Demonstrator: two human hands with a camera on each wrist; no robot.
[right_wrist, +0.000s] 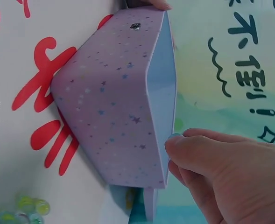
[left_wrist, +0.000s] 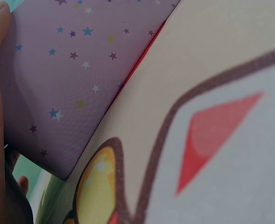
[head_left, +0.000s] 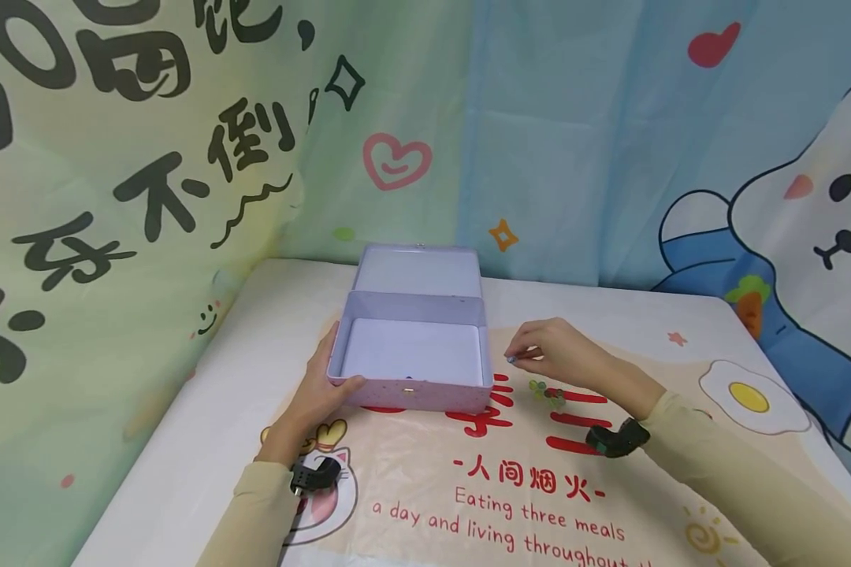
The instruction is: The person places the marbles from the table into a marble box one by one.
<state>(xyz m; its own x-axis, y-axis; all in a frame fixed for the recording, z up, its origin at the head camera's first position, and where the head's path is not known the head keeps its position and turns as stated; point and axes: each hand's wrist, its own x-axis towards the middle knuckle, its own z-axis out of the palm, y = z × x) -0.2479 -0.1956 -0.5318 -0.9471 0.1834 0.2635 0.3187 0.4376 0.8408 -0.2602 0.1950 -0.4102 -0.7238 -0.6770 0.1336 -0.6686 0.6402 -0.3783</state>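
Observation:
A lilac box (head_left: pixel 406 396) printed with small stars stands on the table, its hinged lid (head_left: pixel 417 269) tipped back. My left hand (head_left: pixel 324 386) grips the box's left side, thumb over the front rim. To the right of the box, my right hand (head_left: pixel 556 350) pinches a small bluish glass marble (head_left: pixel 512 360) between thumb and forefinger. In the right wrist view only a sliver of that marble (right_wrist: pixel 176 135) shows at the fingertips, close to the box's rim. Several green and clear marbles (right_wrist: pixel 33 205) lie together on the table below the right hand.
A printed cloth (head_left: pixel 525 488) with red lettering and cartoon pictures covers the table. Decorated curtains (head_left: pixel 553 142) hang behind and to the left. A small dark blue spot (head_left: pixel 409 378) shows just inside the box's front wall. Each wrist wears a black camera strap.

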